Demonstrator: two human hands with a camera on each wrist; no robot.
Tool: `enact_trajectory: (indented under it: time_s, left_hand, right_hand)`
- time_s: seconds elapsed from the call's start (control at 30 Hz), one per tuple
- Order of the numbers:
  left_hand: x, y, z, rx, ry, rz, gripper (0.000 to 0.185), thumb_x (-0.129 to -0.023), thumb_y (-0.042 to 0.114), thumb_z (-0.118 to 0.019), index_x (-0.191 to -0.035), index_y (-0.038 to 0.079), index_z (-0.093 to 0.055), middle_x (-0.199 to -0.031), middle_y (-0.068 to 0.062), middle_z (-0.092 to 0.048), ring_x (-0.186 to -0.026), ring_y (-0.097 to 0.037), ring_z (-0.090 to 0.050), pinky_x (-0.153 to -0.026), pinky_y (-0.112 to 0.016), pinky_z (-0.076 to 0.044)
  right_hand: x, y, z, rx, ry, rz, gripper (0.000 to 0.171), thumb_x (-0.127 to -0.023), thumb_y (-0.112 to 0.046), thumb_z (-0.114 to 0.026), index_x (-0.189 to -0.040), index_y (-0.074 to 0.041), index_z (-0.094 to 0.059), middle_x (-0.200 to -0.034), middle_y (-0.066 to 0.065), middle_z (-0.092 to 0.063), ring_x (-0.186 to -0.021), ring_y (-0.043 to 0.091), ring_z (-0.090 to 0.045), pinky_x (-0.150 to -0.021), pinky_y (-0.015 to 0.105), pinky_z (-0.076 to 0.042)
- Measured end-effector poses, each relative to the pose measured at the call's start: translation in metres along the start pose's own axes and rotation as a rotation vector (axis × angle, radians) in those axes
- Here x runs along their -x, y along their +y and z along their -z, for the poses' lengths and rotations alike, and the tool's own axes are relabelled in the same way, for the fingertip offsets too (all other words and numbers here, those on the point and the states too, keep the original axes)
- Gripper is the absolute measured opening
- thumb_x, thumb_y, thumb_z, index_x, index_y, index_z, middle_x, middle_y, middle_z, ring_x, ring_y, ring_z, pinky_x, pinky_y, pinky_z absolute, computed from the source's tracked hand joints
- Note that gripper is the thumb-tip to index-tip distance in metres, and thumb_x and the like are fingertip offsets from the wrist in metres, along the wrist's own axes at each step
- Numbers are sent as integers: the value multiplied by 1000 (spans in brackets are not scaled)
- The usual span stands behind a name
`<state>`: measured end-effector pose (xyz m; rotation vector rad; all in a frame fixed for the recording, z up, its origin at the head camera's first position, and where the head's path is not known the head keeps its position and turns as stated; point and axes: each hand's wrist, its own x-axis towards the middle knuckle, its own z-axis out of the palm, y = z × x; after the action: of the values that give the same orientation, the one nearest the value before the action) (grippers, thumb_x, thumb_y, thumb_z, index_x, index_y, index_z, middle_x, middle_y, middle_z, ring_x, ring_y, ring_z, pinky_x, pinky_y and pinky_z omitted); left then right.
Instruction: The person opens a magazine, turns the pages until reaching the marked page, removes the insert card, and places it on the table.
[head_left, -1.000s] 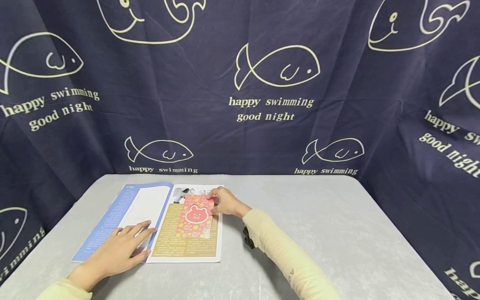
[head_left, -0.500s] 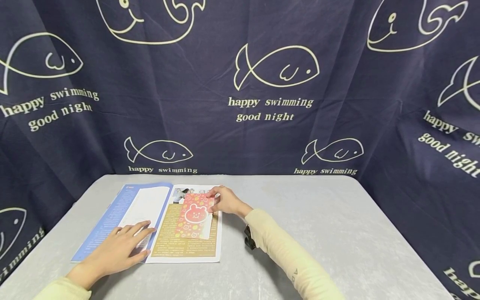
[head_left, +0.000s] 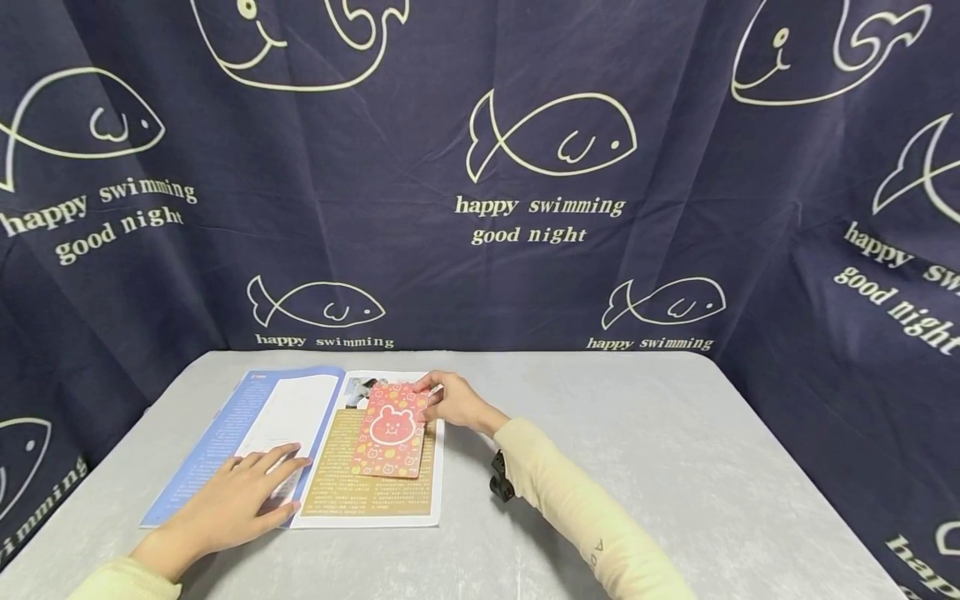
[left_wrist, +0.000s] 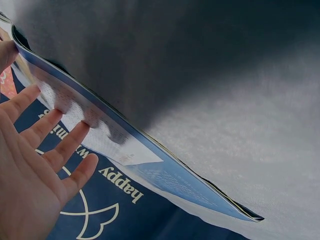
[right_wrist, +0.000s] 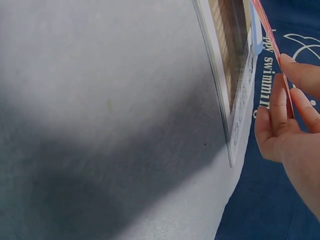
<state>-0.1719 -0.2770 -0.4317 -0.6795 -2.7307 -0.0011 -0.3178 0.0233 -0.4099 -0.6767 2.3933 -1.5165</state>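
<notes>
Your right hand (head_left: 452, 402) pinches the far right corner of the card (head_left: 392, 430) between thumb and fingers (right_wrist: 280, 102). This card is a thin, stiff rectangle, red with small yellow shapes and a pink bear face in its middle. It lies on the right page of the magazine (head_left: 300, 443); in the right wrist view its edge stands a little above the paper near your fingertips, so it is not fully flat there.

Your left hand (head_left: 236, 502) is flat, fingers straight and spread, and it presses on the left page close to the spine. It grips nothing.

You see the magazine open on the table (head_left: 675, 467), toward the left side. Its paper is thin and glossy — the left wrist view shows light reflecting on the page (left_wrist: 100, 132). The left page is white with a blue border; the right page has a brown-gold text block and a small photo at the top. The edges of the pages are straight, and the stack is very slim.

You work on a table with a pale grey surface, slightly mottled like felt or soft plastic, and the corners are rounded. Behind it hangs a dark blue cloth (head_left: 480, 167) with folds — it carries cream fish outlines and printed words.

A small black object (head_left: 498, 485) sits under your right wrist; you cannot tell more about it.
</notes>
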Motion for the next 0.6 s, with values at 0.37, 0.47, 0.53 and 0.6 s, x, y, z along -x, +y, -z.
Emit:
enact_trajectory:
  time_s: [0.37, 0.47, 0.53, 0.6]
  left_hand:
    - [0, 1, 0, 7, -9, 8, 52, -75, 43, -67, -120, 20, -58, -125, -5, -55, -104, -27, -56, -83, -52, -41]
    - [0, 1, 0, 4, -3, 8, 52, -75, 43, -67, -120, 20, -58, -125, -5, -56, -104, -26, -56, -82, -52, -41]
    - [0, 1, 1, 0, 6, 3, 52, -75, 43, -68, -120, 20, -58, -124, -5, -56, -104, -26, -56, -82, -52, -41]
    - [0, 1, 1, -2, 12, -1, 52, -74, 43, -68, -119, 19, -59, -124, -5, -56, -103, -27, -56, -81, -52, -41]
  right_hand:
    - [5, -2, 3, -119, 1, -54, 44, -69, 11, -68, -110, 2, -57, -101, 20, -58, -73, 12, -56, -60, 19, -45]
    - [6, -2, 5, -133, -2, -61, 44, -70, 12, -66, -112, 2, -56, -98, 20, -59, -74, 14, -58, -61, 20, -46]
    - [7, -3, 7, -137, -5, -61, 43, -71, 12, -65, -112, 2, -56, -94, 19, -60, -73, 14, -58, -63, 23, -49]
    - [8, -3, 8, -142, -6, -58, 43, -71, 12, -64, -112, 2, -56, -91, 16, -59, -72, 12, -57, -66, 27, -50]
